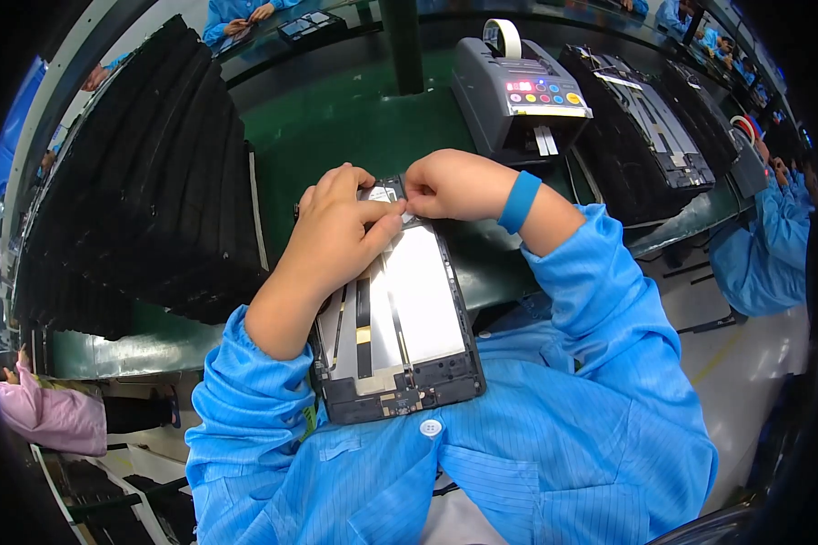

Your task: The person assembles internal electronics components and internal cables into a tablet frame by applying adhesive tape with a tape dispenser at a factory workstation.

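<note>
Head view looks down on an opened tablet back housing, a dark frame with a silvery inner plate, dark flat cables running along it and a row of small parts at its near end. It lies tilted, its near end resting against the person's blue coat and its far end on the green bench. The left hand lies over the far left part of the housing, fingers curled down and the thumb pressed on the plate near the top edge. The right hand comes in from the right, its fingertips pinched closed on a small pale strip of tape at the housing's far end, just beside the left thumb. A blue wrist strap circles the right wrist.

Far and to the right of the hands stands a grey tape dispenser with coloured buttons and a white tape roll on top. Right of it lies a tray of dark housings. On the left, a long stack of black trays runs along the bench. Other workers in blue coats sit at the far and right edges.
</note>
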Demonstrator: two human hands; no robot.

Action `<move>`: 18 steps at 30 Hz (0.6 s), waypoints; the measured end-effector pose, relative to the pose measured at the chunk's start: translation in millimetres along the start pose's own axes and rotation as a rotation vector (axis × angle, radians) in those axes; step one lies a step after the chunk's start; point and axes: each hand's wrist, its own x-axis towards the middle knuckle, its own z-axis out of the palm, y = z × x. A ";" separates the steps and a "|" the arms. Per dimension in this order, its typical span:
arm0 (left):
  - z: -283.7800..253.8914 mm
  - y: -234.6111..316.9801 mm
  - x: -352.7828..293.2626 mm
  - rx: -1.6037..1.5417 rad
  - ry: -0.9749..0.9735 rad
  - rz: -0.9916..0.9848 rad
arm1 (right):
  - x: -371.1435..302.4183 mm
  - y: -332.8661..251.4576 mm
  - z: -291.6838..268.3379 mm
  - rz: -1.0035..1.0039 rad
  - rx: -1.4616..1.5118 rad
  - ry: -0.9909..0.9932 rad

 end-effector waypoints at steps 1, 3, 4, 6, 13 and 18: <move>0.8 0.3 1.1 0.010 0.019 -0.020 | -0.5 -1.3 -1.0 0.030 0.010 -0.003; 3.8 5.0 3.1 -0.007 0.030 -0.063 | -1.2 0.0 -0.2 0.059 0.018 -0.005; 5.2 7.1 3.9 -0.025 0.038 -0.105 | -2.3 5.0 3.0 0.042 0.034 0.030; 5.7 7.6 6.2 -0.010 0.053 -0.113 | -3.6 6.2 1.8 0.024 0.049 0.065; 7.9 7.8 6.7 -0.020 0.051 -0.152 | -3.0 -1.8 -1.2 0.176 0.238 0.024; 7.0 7.5 7.5 -0.024 0.041 -0.175 | -5.0 -14.5 0.5 0.231 0.116 0.087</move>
